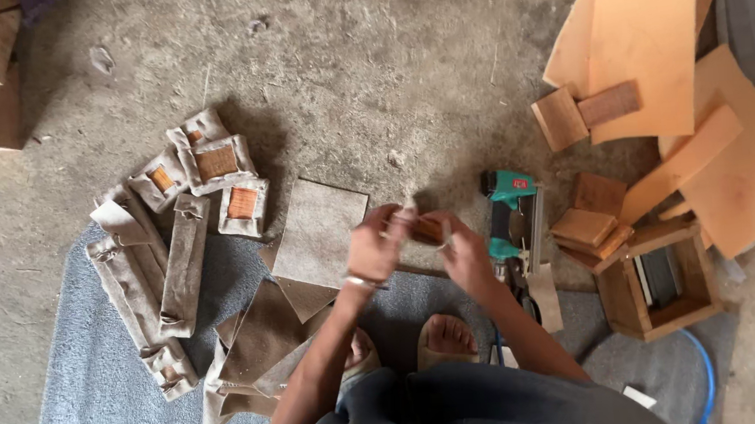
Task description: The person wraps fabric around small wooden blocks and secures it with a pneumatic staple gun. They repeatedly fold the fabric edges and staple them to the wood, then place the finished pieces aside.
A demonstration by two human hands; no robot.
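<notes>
My left hand (pixel 378 245) and my right hand (pixel 466 252) meet in the middle of the view, both gripping a small wooden block (pixel 428 229) partly wrapped in grey-brown fabric. The block is held in the air above the floor, just in front of my sandalled feet (pixel 445 339). A green pneumatic staple gun (pixel 515 221) lies on the floor right beside my right hand. Flat cut pieces of the same fabric (pixel 318 233) lie just left of my left hand.
Finished fabric-covered blocks and strips (pixel 182 224) are heaped at the left on a blue-grey mat (pixel 91 387). Bare wooden blocks (pixel 590 229), an open wooden box (pixel 657 282) and thin plywood sheets (pixel 646 38) lie at the right. A blue hose (pixel 706 366) curls at the lower right.
</notes>
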